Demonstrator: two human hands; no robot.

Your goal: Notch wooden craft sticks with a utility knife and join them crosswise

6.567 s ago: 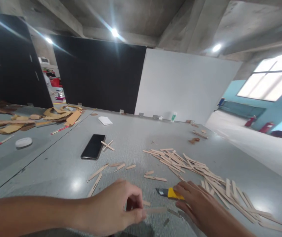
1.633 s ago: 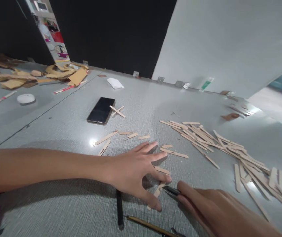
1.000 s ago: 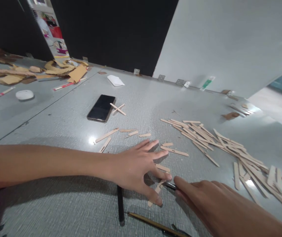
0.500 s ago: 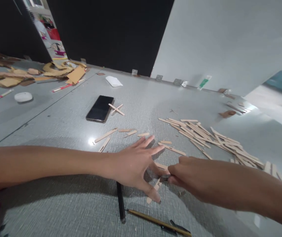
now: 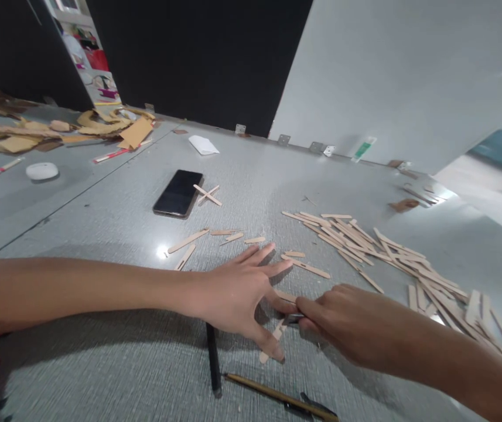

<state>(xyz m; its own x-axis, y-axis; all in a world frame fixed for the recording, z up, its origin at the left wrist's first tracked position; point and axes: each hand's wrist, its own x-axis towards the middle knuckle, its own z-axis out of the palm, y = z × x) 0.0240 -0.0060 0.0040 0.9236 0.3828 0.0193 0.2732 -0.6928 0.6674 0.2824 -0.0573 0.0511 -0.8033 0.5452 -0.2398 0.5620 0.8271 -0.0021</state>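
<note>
My left hand (image 5: 237, 296) lies flat on the grey table (image 5: 101, 234) with fingers spread. Its thumb and forefinger press down a wooden craft stick (image 5: 272, 341). My right hand (image 5: 347, 328) is closed around a utility knife (image 5: 293, 319), of which only the dark tip shows, touching the stick between the left thumb and forefinger. Short cut pieces of stick (image 5: 306, 266) lie just beyond my left fingers.
A heap of craft sticks (image 5: 391, 258) spreads to the right. A black pen (image 5: 212, 363) and a pencil (image 5: 277, 397) lie near the front edge. A phone (image 5: 178, 193) with two crossed sticks (image 5: 207, 194) sits further back. Cardboard scraps (image 5: 101, 126) and a white disc (image 5: 42, 170) lie far left.
My right hand has slid left and closed in on the pinned stick, bringing the knife tip against it. The left hand has stayed pressed on the stick.
</note>
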